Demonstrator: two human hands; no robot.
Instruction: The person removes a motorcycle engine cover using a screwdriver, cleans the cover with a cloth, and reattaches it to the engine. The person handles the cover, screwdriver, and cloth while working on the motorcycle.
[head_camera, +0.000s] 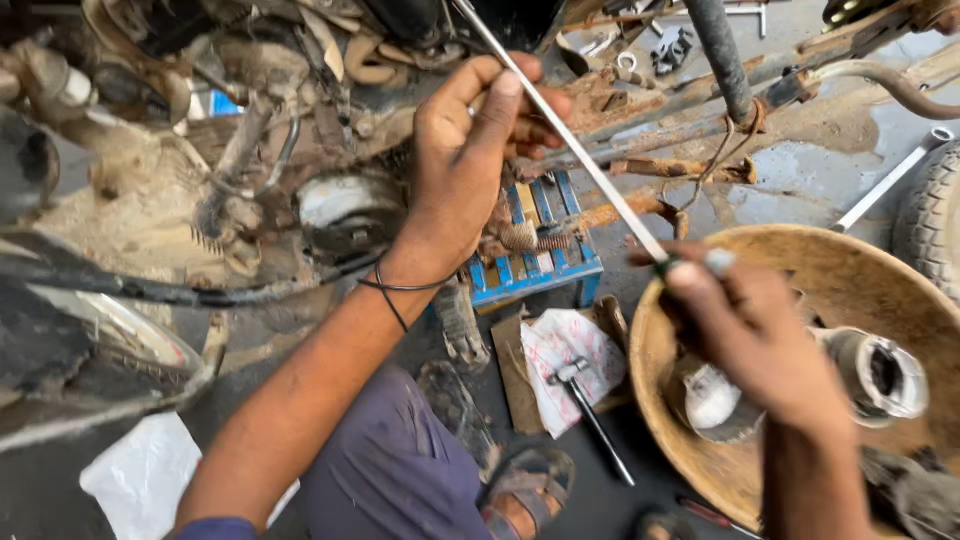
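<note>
A long thin metal rod (590, 165) runs from the dirty underside of a motorcycle (250, 150) at the top down to the right. My left hand (470, 160) grips the rod near its upper end, fingers wrapped around it, close to the rusty frame. My right hand (745, 335) pinches the rod's lower end, just above a round tan metal basin (800, 265). Inside the basin lie a grey cylindrical part (880, 375) and a whitish part (712, 398).
A blue plastic crate (545, 255) stands under the frame, with a spring on it. A hammer (590, 410) lies on a rag (560, 350) and cardboard on the wet floor. A tyre (935, 225) is at the right edge, a wrench (890, 180) beside it. My sandalled foot (530, 490) is below.
</note>
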